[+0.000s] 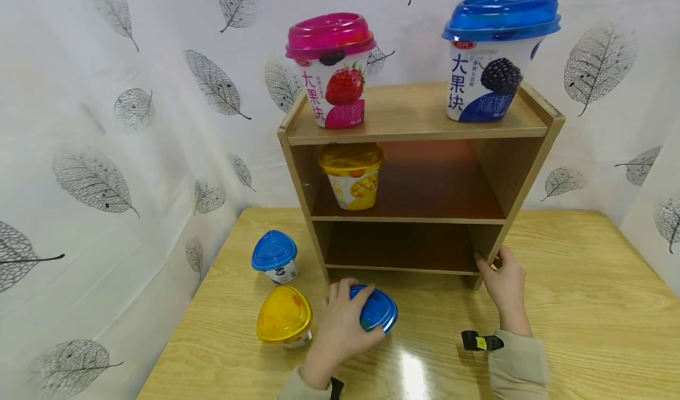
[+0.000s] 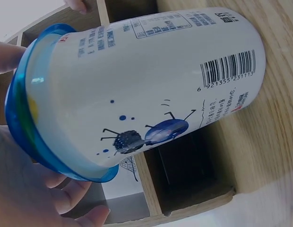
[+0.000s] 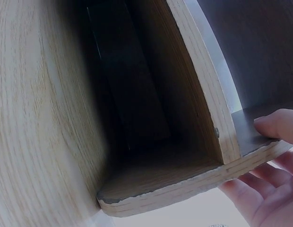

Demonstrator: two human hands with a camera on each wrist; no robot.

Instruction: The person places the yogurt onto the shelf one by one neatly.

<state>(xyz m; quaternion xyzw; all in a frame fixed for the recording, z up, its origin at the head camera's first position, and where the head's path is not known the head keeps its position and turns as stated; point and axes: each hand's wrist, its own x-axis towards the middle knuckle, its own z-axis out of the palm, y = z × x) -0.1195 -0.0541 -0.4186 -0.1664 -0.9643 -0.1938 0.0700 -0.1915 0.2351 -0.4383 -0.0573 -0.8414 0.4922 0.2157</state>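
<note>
My left hand (image 1: 342, 320) grips a yogurt cup by its blue lid (image 1: 379, 309), in front of the small wooden shelf (image 1: 409, 219). In the left wrist view the white side of this yogurt cup (image 2: 151, 85) shows a barcode and a blackberry drawing, with fingers curled about the lid's rim. Low on the shelf's right side panel (image 3: 184, 187), my right hand (image 1: 503, 279) pinches the front edge. The right wrist view shows its thumb (image 3: 279, 125) on the inner face and the other fingers on the outer face.
A pink-lidded strawberry cup (image 1: 332, 72) and a blue-lidded blackberry cup (image 1: 486, 64) stand on the shelf's top. A yellow-lidded cup (image 1: 353, 179) sits on the middle level. Left on the table (image 1: 223, 329) are a blue-lidded cup (image 1: 274, 255) and a yellow-lidded cup (image 1: 285, 317).
</note>
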